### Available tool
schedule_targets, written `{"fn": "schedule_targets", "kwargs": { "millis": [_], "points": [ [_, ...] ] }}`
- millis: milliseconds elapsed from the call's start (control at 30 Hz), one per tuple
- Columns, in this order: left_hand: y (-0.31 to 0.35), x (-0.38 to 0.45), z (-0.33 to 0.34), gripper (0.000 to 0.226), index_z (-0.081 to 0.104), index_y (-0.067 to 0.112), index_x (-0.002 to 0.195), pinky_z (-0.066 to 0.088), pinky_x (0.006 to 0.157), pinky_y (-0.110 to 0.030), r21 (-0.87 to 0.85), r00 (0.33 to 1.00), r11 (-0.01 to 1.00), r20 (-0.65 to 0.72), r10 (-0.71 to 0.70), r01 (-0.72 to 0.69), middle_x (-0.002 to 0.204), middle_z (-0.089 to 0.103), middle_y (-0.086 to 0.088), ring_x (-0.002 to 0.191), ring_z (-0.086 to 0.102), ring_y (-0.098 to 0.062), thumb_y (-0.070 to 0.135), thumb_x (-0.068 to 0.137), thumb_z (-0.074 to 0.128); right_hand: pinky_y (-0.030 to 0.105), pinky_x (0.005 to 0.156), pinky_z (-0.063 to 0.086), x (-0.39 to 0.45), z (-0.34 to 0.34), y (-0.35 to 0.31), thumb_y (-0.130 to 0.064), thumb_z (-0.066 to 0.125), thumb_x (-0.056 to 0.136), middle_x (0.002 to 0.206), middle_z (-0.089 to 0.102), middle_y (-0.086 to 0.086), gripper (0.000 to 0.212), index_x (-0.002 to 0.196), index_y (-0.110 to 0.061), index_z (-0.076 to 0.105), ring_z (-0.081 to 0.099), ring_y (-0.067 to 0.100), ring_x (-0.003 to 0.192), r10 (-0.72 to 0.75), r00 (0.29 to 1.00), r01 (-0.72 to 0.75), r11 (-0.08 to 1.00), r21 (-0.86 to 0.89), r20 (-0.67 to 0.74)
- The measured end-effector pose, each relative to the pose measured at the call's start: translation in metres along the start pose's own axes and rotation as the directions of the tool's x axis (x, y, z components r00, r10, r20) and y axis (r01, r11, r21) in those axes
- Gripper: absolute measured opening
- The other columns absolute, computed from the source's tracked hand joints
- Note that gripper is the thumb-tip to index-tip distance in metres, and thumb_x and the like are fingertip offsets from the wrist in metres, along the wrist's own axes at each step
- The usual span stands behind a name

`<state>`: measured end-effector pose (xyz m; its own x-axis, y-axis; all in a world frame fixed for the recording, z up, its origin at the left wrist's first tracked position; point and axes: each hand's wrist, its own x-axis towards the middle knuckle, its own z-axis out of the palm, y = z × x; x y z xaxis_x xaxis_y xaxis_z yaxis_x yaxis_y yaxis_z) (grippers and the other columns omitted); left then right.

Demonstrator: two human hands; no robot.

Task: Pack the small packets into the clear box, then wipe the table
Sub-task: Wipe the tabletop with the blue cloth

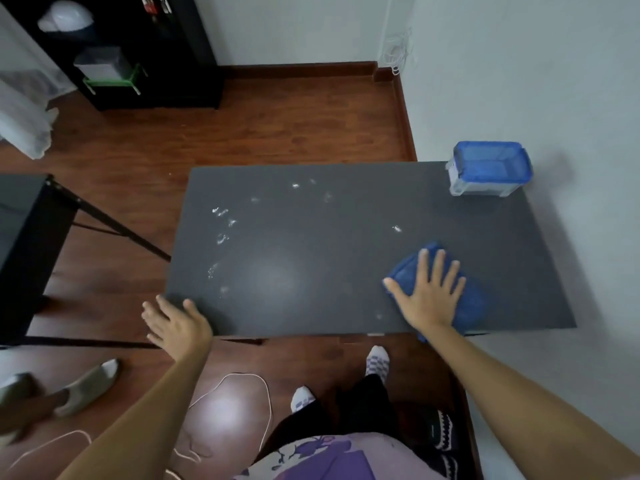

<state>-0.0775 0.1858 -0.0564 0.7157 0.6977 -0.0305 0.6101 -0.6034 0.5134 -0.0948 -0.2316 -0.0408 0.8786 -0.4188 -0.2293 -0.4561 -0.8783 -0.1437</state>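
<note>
A dark grey table [311, 271] fills the middle of the view. My right hand [431, 292] lies flat with fingers spread on a blue cloth [474, 303] near the table's front right edge. My left hand [176, 323] rests with fingers apart at the table's front left corner and holds nothing. A clear box with a blue lid [490, 173] stands closed at the far right corner. Several white smudges and crumbs [221, 237] dot the left and far part of the tabletop. No loose packets show on the table.
A white wall [571, 98] runs along the table's right side. A second dark table [27, 237] stands to the left, a black shelf unit [138, 64] at the back left. A white cable [242, 393] lies on the wooden floor by my feet.
</note>
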Motion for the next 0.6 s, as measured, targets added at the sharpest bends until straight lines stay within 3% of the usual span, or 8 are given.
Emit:
{"fn": "schedule_targets", "kwargs": {
  "millis": [67,133,233,300,400,467,600],
  "points": [
    [-0.016,0.005,-0.002,0.06,0.024,0.005,0.148,0.016,0.109,-0.067,0.023,0.993,0.996,0.074,-0.087,0.086,0.157,0.021,-0.02,0.147,0.014,-0.037,0.035,0.099,0.04,0.059,0.118,0.009,-0.03,0.013,-0.037,-0.079,0.039,0.081,0.164,0.014,0.012,0.097,0.156,-0.022,0.017,0.011,0.044,0.149,-0.139,0.99,0.139,0.99,-0.033,-0.005],
    [-0.023,0.007,-0.001,0.063,0.022,0.005,0.149,0.015,0.108,-0.069,0.058,0.991,0.996,0.111,-0.081,0.075,0.156,0.024,-0.02,0.146,0.014,-0.038,0.039,0.099,0.038,0.059,0.118,0.014,-0.056,0.024,-0.071,-0.07,0.039,0.085,0.163,0.021,0.011,0.084,0.154,-0.024,0.026,0.018,0.043,0.148,-0.267,0.964,0.266,0.963,-0.034,-0.007],
    [-0.022,0.008,0.001,0.065,0.018,0.007,0.15,0.015,0.109,-0.069,0.062,0.989,0.995,0.123,-0.081,0.074,0.156,0.023,-0.018,0.146,0.014,-0.038,0.044,0.099,0.035,0.057,0.119,0.019,-0.087,0.036,-0.108,-0.057,0.036,0.09,0.163,0.022,0.005,0.069,0.153,-0.028,0.029,0.019,0.039,0.149,-0.481,0.874,0.483,0.875,-0.013,0.072],
    [-0.021,0.009,0.003,0.066,0.016,0.009,0.151,0.013,0.11,-0.068,0.056,0.988,0.995,0.124,-0.093,0.087,0.156,0.022,-0.017,0.146,0.012,-0.037,0.045,0.099,0.033,0.054,0.122,0.013,-0.098,0.043,-0.108,-0.052,0.034,0.095,0.164,0.014,-0.002,0.063,0.154,-0.033,0.022,0.007,0.031,0.152,-0.619,0.774,0.624,0.781,0.005,0.132],
    [-0.02,0.008,0.005,0.066,0.017,0.01,0.151,0.012,0.11,-0.069,0.049,0.989,0.994,0.114,-0.098,0.093,0.155,0.023,-0.017,0.146,0.012,-0.037,0.047,0.099,0.031,0.041,0.123,-0.008,-0.099,0.038,-0.071,-0.053,0.029,0.099,0.165,0.004,-0.012,0.059,0.154,-0.039,0.013,-0.009,0.017,0.152,-0.727,0.662,0.731,0.68,0.059,0.185],
    [-0.019,0.008,0.008,0.064,0.021,0.01,0.149,0.012,0.108,-0.071,0.053,0.992,0.994,0.078,-0.102,0.099,0.153,0.028,-0.018,0.145,0.016,-0.039,0.048,0.098,0.031,0.036,0.121,-0.015,-0.09,0.029,-0.033,-0.056,0.026,0.099,0.164,-0.001,-0.015,0.059,0.153,-0.042,0.008,-0.013,0.014,0.152,-0.707,0.68,0.708,0.702,0.075,0.195],
    [-0.014,0.012,0.016,0.058,0.036,0.008,0.139,0.012,0.105,-0.074,0.067,0.984,0.982,0.018,-0.178,0.176,0.143,0.04,-0.02,0.14,0.026,-0.041,0.046,0.095,0.028,0.037,0.121,-0.012,-0.061,0.006,0.033,-0.058,0.021,0.095,0.164,-0.003,-0.012,0.063,0.152,-0.04,0.003,-0.008,0.019,0.153,-0.47,0.87,0.472,0.881,0.025,0.149]
  ]
}}
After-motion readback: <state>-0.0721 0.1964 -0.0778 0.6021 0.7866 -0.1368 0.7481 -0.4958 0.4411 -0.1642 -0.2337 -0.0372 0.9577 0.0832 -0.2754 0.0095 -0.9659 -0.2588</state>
